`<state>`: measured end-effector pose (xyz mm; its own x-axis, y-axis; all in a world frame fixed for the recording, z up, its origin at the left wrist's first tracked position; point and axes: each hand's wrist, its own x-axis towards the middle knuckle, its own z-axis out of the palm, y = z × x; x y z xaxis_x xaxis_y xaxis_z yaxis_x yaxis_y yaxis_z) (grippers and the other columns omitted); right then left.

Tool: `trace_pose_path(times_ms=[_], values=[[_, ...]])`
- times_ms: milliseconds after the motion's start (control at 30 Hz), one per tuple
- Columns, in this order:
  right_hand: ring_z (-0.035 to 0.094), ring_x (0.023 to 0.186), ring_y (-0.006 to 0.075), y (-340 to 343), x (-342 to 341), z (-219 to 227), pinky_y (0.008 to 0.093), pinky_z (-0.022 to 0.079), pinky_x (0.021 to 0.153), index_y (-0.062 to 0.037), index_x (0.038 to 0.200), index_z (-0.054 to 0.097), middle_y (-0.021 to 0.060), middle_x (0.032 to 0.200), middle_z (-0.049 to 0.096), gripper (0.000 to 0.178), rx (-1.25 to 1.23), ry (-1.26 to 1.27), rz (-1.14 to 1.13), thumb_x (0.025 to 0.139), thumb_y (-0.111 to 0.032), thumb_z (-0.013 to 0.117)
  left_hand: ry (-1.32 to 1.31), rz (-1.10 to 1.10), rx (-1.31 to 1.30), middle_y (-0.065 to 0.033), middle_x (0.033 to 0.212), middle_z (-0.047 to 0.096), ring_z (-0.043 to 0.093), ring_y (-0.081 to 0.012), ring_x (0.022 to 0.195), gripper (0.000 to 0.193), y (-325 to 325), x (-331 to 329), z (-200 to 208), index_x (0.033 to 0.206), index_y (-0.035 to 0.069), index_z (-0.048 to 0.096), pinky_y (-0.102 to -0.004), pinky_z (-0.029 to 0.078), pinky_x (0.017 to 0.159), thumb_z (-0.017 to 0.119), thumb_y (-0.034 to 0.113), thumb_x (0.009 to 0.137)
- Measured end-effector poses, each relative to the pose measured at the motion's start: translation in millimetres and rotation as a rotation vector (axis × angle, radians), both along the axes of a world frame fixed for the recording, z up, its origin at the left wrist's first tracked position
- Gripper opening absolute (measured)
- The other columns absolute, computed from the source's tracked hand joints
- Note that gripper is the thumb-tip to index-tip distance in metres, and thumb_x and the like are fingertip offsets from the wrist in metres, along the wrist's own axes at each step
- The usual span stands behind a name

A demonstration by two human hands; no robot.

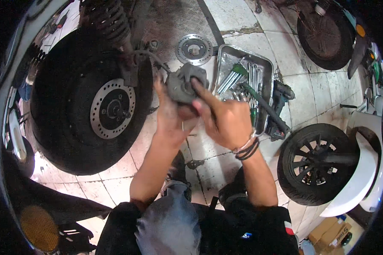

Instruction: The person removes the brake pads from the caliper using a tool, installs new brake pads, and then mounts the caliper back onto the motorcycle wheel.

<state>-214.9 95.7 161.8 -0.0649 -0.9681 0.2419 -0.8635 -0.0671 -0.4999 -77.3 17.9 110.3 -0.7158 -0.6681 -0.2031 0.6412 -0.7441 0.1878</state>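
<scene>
Black tyre (59,127) at left; near it the left hand (171,119) cups a grey caliper (178,87) from below, fingers curled around it. The right hand (232,121) rests an extended index finger on the caliper, its grip too blurred to tell; rightward, a tool tray (267,61) and spoked wheel (289,165).

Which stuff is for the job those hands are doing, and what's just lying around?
Probably for the job:
grey metal part in the left hand
hose leading to it
big left wheel
tray of tools

Probably not, just nearby:
wheel on the right
cardboard box, lower right
</scene>
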Motion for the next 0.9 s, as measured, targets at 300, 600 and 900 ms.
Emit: trace_pose_path(times_ms=[300,600,900], values=[[0.069,0.076,0.0448,93.5,33.3,-183.4,0.0525,0.055,0.069,-0.0030,0.092,0.072,0.0239,0.078,0.070,0.032,0.518,-0.487,-0.137,0.099,-0.031,0.059,-0.335,0.030,0.087,-0.0106,0.112,0.071,0.068,-0.0295,0.106,0.058,-8.1,48.2,-48.2,0.117,0.013,0.068,-0.0511,0.053,0.094,0.051,0.065,0.098],[0.071,0.086,0.0376,93.4,35.2,-224.2,0.0499,0.056,0.071,-0.0047,0.123,0.064,0.0222,0.098,0.071,0.047,0.617,0.169,0.055,0.096,-0.043,0.058,-0.400,0.111,0.034,-0.0135,0.113,0.071,0.069,-0.0294,0.104,0.047,-12.8,72.7,-46.8,0.114,0.006,0.068,-0.0473,0.057,0.092,0.056,0.049,0.101],[0.055,0.128,0.0357,1.8,72.3,-233.2,0.0530,0.045,0.106,-0.0058,0.125,0.064,0.0218,0.137,0.056,0.034,0.141,0.260,0.055,0.097,-0.022,0.054,-0.367,0.125,0.041,-0.0153,0.112,0.071,0.068,-0.0354,0.106,0.050,-9.1,72.0,-57.8,0.118,0.003,0.065,-0.0525,0.055,0.096,0.049,0.048,0.103]])
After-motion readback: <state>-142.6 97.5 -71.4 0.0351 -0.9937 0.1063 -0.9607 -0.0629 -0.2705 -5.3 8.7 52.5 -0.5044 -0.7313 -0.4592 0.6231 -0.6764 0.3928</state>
